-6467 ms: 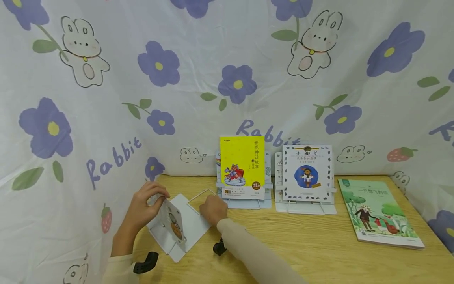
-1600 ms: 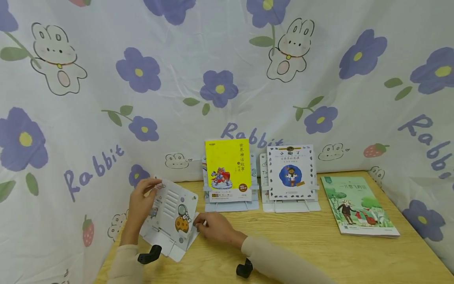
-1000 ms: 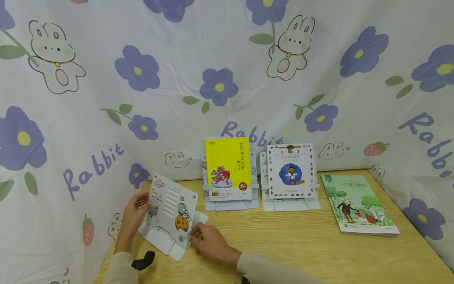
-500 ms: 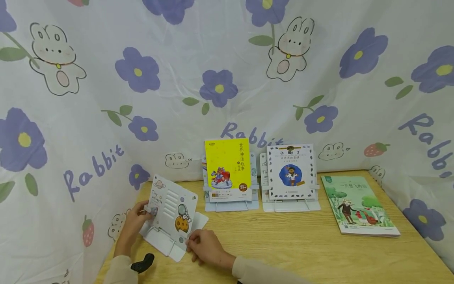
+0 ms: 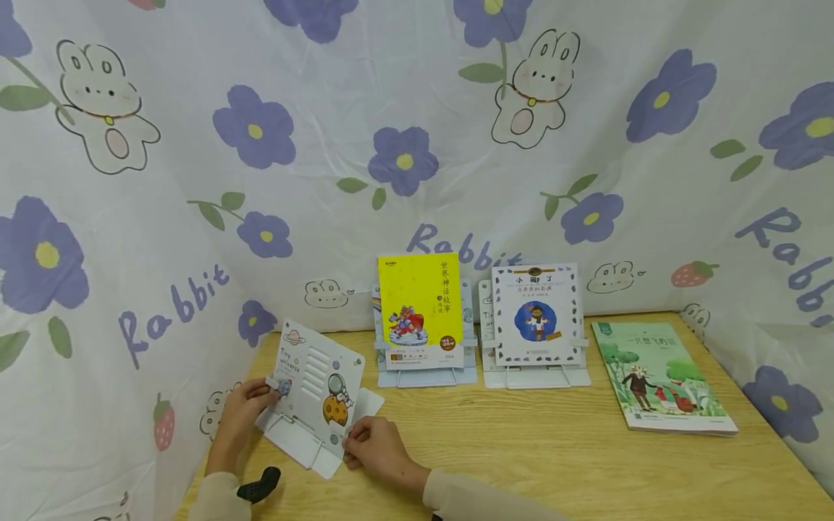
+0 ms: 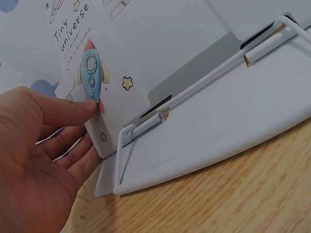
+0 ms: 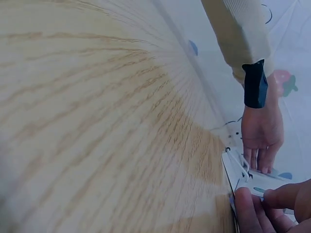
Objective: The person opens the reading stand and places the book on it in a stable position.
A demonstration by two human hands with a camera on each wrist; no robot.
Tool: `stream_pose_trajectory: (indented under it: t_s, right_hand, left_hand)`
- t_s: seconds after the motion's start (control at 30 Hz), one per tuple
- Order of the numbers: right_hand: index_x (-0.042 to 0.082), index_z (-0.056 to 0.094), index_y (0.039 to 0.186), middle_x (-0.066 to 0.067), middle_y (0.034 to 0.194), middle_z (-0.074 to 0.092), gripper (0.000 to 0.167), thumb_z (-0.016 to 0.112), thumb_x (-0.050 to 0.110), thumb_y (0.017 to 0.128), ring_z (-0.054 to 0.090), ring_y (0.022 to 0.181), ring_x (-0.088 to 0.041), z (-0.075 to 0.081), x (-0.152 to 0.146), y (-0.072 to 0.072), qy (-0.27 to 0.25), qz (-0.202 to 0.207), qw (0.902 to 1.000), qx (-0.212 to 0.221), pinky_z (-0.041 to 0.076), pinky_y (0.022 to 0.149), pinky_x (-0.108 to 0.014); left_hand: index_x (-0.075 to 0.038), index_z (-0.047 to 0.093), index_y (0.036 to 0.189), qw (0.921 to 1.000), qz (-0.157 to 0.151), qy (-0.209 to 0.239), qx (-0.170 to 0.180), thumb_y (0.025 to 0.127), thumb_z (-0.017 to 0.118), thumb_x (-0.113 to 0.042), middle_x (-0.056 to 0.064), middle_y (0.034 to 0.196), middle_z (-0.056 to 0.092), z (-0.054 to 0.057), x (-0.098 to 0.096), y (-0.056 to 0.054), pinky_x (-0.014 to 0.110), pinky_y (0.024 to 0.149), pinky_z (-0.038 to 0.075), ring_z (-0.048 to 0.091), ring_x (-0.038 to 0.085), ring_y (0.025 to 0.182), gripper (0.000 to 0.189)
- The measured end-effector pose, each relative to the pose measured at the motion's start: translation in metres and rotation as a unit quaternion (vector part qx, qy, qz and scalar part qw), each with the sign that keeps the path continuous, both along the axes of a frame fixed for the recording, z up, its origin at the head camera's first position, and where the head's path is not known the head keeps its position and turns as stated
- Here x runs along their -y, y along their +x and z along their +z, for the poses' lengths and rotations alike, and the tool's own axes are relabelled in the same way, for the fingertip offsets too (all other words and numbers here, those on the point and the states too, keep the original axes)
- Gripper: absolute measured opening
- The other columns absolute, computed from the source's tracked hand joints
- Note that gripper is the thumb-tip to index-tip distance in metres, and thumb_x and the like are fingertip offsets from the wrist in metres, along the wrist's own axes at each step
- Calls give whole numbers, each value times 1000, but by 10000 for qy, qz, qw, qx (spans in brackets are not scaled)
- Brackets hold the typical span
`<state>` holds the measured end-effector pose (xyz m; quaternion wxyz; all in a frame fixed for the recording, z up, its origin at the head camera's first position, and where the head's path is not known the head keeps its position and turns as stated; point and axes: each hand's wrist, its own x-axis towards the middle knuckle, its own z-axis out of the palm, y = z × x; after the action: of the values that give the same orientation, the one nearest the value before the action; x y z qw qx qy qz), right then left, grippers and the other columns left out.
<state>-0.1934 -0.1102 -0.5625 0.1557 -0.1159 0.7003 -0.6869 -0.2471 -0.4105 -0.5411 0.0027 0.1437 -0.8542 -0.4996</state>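
Note:
A white metal book stand with "Tiny universe" print stands angled at the table's left, its back panel raised over a flat base and a wire lip at the front. My left hand pinches the panel's left edge. In the left wrist view, the thumb lies on the front beside a printed rocket and a small white tab, with the other fingers behind. My right hand pinches the panel's lower right edge, thumb and fingertips together. Part of its grip is hidden in the head view.
Behind, a yellow book and a white-covered book stand upright on similar stands. A green book lies flat on the wooden table at the right. A rabbit-print cloth hangs close behind and at the left.
The stand's panel has come up and turned to face front. My left hand has slid from its top corner down the left edge; my right hand has left the rear wire for the lower right edge.

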Motion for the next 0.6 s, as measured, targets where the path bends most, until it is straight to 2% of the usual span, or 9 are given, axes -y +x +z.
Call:
stream_pose_trajectory:
  t_s: [0.2,0.33,0.47,0.6]
  right_hand:
    - [-3,70,89,-14,76,75,7,74,-4,95,76,66,-19,-1,2,-2,-39,-3,10000,29,65,61,-32]
    - [-4,71,89,-14,78,76,6,73,-5,95,76,66,-19,-1,4,-4,-87,0,10000,14,66,61,-32]
    - [-3,71,90,-13,80,77,6,72,-4,96,75,66,-17,0,5,-7,-53,16,10000,55,65,62,-31]
    - [-4,72,92,-14,83,78,5,70,-4,97,75,66,-17,0,5,-11,-56,22,10000,30,66,63,-32]
  left_hand:
    - [6,44,156,10000,22,-82,5,106,67,-22,27,149,57,2,2,2,44,113,48,60,7,110,62]
    - [6,46,154,9998,112,-165,-42,105,67,-21,26,147,58,2,4,3,26,99,51,60,2,106,59]
    - [7,47,152,9995,212,-205,-81,105,67,-19,24,143,60,0,7,5,10,84,47,56,-2,102,57]
    - [8,46,151,9993,298,-192,-146,106,66,-17,24,141,59,-2,9,7,6,80,45,54,-4,99,56]
